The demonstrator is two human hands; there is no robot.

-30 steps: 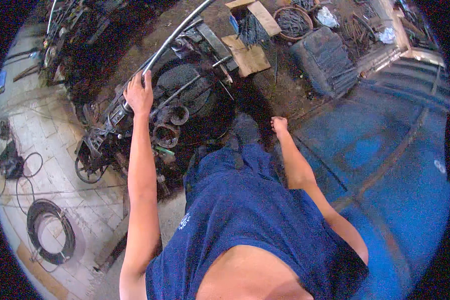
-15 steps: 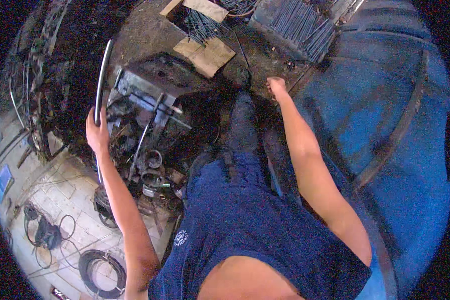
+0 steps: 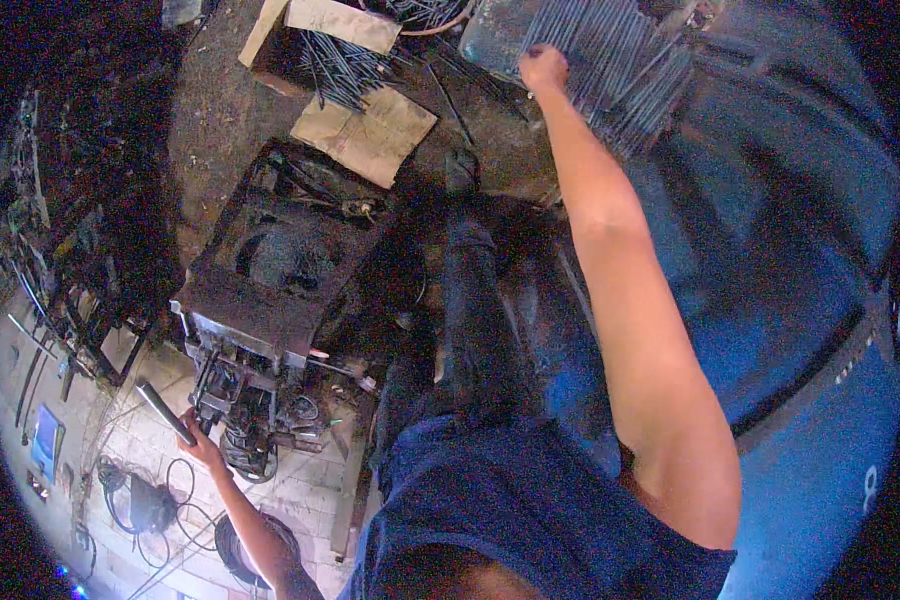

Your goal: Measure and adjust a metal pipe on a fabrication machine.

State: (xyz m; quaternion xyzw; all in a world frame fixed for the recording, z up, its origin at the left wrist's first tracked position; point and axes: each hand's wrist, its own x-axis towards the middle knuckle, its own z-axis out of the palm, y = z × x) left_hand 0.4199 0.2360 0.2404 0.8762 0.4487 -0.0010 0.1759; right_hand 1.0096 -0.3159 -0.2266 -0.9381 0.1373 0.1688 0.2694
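My left hand (image 3: 202, 447) is closed round a long grey metal bar (image 3: 163, 411), beside the front of a dark metal machine (image 3: 260, 310). The bar appears foreshortened; its lower end is hidden behind my hand. Far ahead, my right arm is stretched out. My right hand (image 3: 544, 70) is closed at the left edge of a pile of thin dark metal rods (image 3: 595, 55). Whether a rod is in its fingers cannot be made out. The rods lie side by side on a bluish-grey bin (image 3: 490, 40).
An open cardboard box (image 3: 340, 22) holds more dark rods, its flap (image 3: 365, 135) spread toward me. Coiled black cable (image 3: 235, 550) lies on the pale tiled floor (image 3: 320, 500) at lower left. A large blue surface (image 3: 810, 420) fills the right side.
My right hand has reached forward to the rod pile. The bar in my left hand has swung down toward me. The view has shifted, so the machine sits lower.
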